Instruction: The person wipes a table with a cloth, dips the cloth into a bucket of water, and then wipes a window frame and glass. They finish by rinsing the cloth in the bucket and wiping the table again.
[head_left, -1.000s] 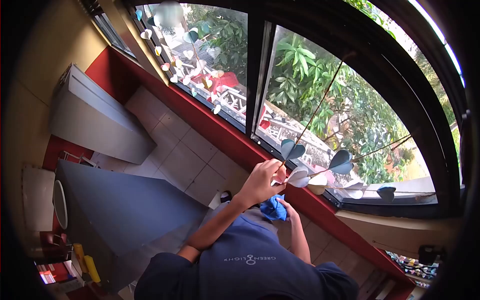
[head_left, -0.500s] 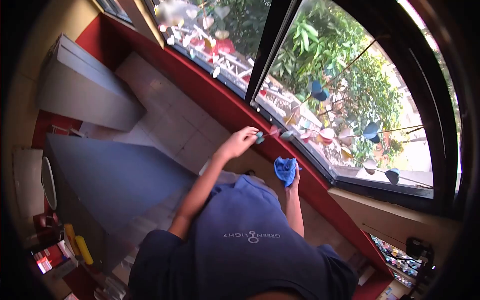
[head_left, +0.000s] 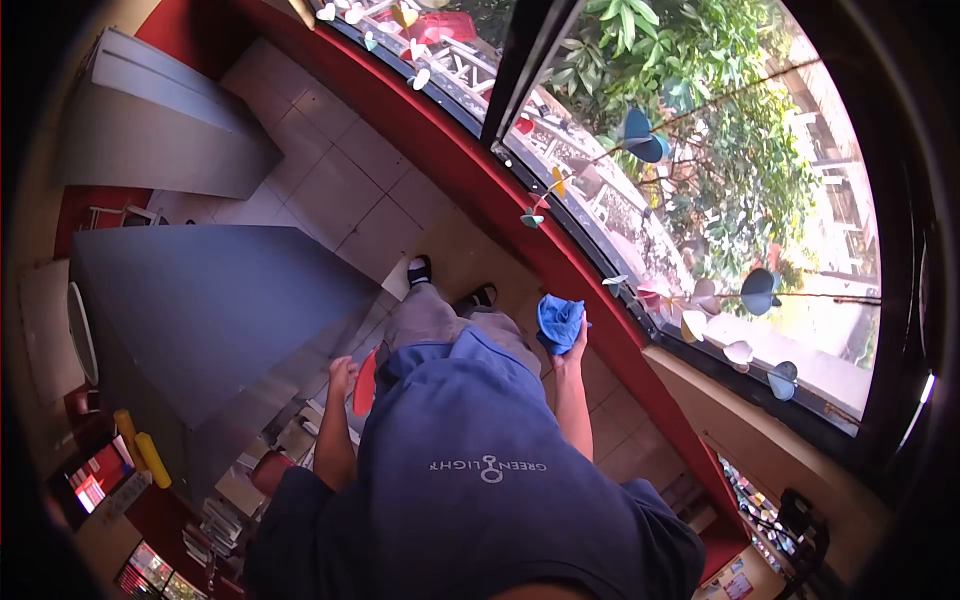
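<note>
Clearly the right hand (head_left: 572,345) is nearer, fingers bunched around a blue cloth (head_left: 558,322) just beside the red sill (head_left: 520,225), window glass (head_left: 700,180) farther right; left hand (head_left: 343,375) hangs low, grip unclear.

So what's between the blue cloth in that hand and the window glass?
In the head view, the red sill lies between the blue cloth, bunched in the right hand, and the window glass. Paper hearts hang in front of the glass.
</note>
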